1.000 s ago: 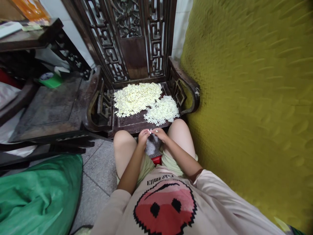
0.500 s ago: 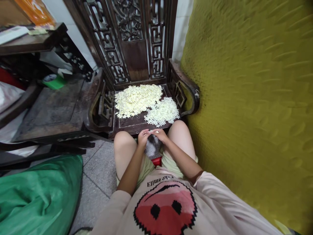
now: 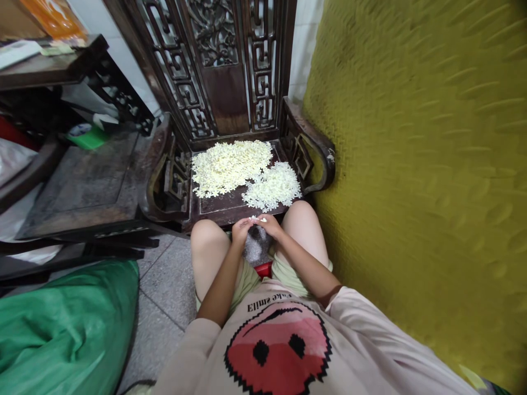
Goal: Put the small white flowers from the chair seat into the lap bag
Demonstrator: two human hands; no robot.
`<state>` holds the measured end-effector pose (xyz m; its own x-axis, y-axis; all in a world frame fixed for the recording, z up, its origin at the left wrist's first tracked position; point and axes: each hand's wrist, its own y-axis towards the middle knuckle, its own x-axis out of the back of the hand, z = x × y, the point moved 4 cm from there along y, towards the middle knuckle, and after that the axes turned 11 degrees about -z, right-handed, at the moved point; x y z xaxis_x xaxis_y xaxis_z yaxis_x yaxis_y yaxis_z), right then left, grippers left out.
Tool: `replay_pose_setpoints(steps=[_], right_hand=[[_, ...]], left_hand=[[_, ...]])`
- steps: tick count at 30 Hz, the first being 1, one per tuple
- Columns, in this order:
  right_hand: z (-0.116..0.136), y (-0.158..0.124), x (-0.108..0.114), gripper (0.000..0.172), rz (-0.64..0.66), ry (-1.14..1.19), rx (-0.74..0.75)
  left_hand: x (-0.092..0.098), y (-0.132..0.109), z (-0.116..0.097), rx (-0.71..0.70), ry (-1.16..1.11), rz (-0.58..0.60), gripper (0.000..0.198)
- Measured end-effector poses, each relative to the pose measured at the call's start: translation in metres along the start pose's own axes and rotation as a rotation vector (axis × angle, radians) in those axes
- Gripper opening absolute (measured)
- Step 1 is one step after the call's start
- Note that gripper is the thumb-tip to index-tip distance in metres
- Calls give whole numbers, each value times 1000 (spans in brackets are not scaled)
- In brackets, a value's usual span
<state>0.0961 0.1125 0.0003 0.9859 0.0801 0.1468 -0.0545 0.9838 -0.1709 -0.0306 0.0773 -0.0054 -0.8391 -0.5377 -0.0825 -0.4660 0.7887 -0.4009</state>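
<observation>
Between my knees, my left hand (image 3: 241, 230) and my right hand (image 3: 270, 225) meet at their fingertips. Small white flowers (image 3: 253, 218) show where the fingers come together, and another white bit sits by my right fingers. Both hands are closed in a pinch; exactly how the flowers are split between them is too small to tell. Just beyond, on the seat of a dark carved wooden chair (image 3: 224, 206), lie a large pile of cream-yellow flowers (image 3: 230, 164) and a smaller, whiter pile of flowers (image 3: 274, 186) nearer my right knee.
Curved chair arms (image 3: 323, 159) flank the seat. A yellow textured mat (image 3: 420, 181) stands along the right side. At left are another dark wooden chair (image 3: 88, 175) with a roll of green tape (image 3: 86, 136) on it, and a green cloth bag (image 3: 74, 323) on the floor.
My hands stay together in nearly the same place, with slight finger movement; a little more white shows at the fingertips. The view has shifted slightly.
</observation>
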Motion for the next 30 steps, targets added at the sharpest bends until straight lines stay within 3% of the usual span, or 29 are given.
replay_pose_setpoints(steps=[5, 8, 11, 15, 19, 25, 30], right_hand=[[-3, -1, -2, 29, 4, 41, -72], [-6, -1, 1, 30, -33, 72, -146], [-10, 4, 8, 30, -121, 124, -265], [-6, 25, 17, 29, -235, 319, -390], [9, 59, 18, 25, -231, 506, -395], [15, 90, 5, 12, -296, 514, -494], [12, 100, -11, 16, -262, 536, -542]], left_hand=[[10, 5, -1, -25, -28, -178, 20], [20, 10, 0, 32, -94, -318, 19], [25, 11, 1, 98, -124, -384, 16], [23, 6, 4, 144, -96, -350, 16], [18, 2, 6, 129, -44, -260, 23], [13, 2, 16, 147, 37, -182, 26], [9, 6, 22, 144, 65, -143, 30]])
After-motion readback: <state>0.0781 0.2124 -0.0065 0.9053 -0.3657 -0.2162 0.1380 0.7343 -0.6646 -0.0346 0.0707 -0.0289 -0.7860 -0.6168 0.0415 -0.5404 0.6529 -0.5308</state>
